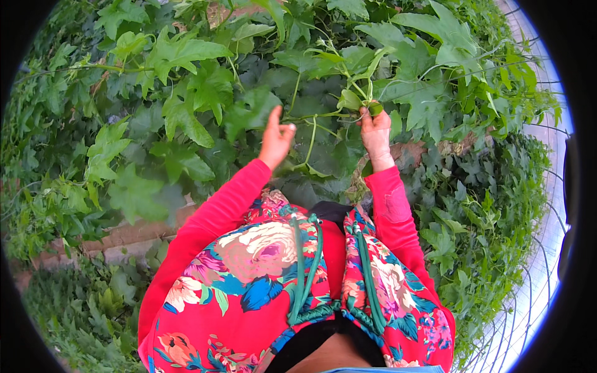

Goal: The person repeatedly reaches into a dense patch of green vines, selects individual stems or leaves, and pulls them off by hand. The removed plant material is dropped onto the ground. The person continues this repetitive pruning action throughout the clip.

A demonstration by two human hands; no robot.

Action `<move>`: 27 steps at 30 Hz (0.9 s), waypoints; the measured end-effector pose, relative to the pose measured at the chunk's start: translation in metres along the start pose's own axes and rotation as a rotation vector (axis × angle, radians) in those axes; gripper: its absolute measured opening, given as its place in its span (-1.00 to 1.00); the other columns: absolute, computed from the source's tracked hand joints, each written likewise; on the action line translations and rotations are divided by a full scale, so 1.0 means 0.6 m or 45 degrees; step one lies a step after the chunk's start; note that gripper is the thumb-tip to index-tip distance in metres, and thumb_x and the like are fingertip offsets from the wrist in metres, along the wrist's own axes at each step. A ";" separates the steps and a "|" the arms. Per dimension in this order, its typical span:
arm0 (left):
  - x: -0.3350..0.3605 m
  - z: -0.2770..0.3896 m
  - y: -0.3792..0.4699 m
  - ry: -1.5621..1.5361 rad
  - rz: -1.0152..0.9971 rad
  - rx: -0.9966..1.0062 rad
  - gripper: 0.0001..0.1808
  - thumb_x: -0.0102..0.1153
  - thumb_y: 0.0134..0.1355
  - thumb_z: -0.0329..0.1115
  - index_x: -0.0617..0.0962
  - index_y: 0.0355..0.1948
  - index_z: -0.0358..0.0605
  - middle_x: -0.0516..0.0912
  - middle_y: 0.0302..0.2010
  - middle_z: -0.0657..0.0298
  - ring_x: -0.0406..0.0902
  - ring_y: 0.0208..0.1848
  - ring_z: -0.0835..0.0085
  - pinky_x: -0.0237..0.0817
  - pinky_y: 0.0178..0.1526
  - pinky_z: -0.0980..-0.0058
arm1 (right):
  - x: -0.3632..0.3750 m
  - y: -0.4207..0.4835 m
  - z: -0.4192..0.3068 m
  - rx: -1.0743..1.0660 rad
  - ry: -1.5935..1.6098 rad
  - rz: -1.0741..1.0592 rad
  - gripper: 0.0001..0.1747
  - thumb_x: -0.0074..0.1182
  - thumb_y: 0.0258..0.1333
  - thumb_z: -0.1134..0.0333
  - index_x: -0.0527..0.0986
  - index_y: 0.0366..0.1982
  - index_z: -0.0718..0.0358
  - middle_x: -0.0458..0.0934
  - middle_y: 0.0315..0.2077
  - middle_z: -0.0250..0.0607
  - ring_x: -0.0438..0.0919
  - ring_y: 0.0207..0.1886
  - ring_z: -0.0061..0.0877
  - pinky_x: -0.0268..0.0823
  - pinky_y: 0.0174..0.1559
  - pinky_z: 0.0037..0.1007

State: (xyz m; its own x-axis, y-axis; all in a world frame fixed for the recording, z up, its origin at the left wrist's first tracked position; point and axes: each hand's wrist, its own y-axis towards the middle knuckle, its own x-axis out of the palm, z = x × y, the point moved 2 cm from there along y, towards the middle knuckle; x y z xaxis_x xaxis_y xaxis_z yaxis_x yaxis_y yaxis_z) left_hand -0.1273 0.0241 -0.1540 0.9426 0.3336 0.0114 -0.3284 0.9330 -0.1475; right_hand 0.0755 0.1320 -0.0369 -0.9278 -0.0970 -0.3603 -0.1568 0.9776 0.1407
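Note:
My right hand point(375, 130) pinches a green vine stem point(370, 86) between thumb and fingers, where small leaves and shoots join it. A rounded leaf point(350, 100) sits just left of those fingertips. My left hand point(277, 140) is raised with thumb and forefinger apart, and nothing shows between them. Close beyond its fingertips is a blurred lobed leaf point(252, 112); whether they touch I cannot tell. Between my two hands runs a thin side stem point(322, 115), with a bare leaf stalk point(313, 140) bending down from it.
Dense lobed foliage point(182, 56) surrounds my hands. A thin line point(489, 74) crosses the vines at upper right. Curved dark hoops and netting point(543, 224) stand along the right side. A strip of bare ground point(135, 235) shows at lower left between the plants.

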 end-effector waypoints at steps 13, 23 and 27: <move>-0.143 -0.075 0.040 -0.111 0.558 0.061 -0.29 -0.03 0.33 -0.23 -0.03 0.36 -0.21 0.12 0.34 -0.09 0.49 -0.03 0.34 0.44 -0.16 0.43 | -0.015 -0.048 0.014 0.011 0.067 -0.014 -0.89 0.02 0.18 0.43 0.46 -0.26 0.30 0.45 -0.56 -0.47 0.34 -0.55 -0.75 0.25 -0.48 -0.62; -0.202 -0.068 0.063 -0.144 0.679 0.071 -0.35 -0.03 0.34 -0.20 0.05 0.31 -0.24 0.17 0.31 -0.06 0.48 -0.04 0.37 0.44 -0.19 0.44 | -0.003 -0.034 0.002 0.005 0.016 -0.048 -0.88 0.03 0.20 0.40 0.46 -0.27 0.31 0.48 -0.53 -0.44 0.40 -0.52 -0.73 0.32 -0.46 -0.62; -0.211 -0.059 0.079 -0.155 0.673 0.082 -0.37 -0.03 0.34 -0.21 0.07 0.30 -0.24 0.18 0.31 -0.04 0.48 -0.07 0.40 0.43 -0.23 0.46 | 0.000 -0.017 -0.002 0.008 0.048 -0.023 -0.87 0.03 0.20 0.39 0.46 -0.26 0.30 0.48 -0.52 -0.44 0.39 -0.52 -0.73 0.31 -0.46 -0.62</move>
State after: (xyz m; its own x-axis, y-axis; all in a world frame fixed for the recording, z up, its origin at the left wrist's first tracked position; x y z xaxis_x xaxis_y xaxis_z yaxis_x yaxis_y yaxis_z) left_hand -0.2597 0.0211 -0.1976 0.6358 0.7689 0.0669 -0.7621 0.6392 -0.1035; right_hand 0.0767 0.1216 -0.0373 -0.9370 -0.1214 -0.3275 -0.1716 0.9767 0.1288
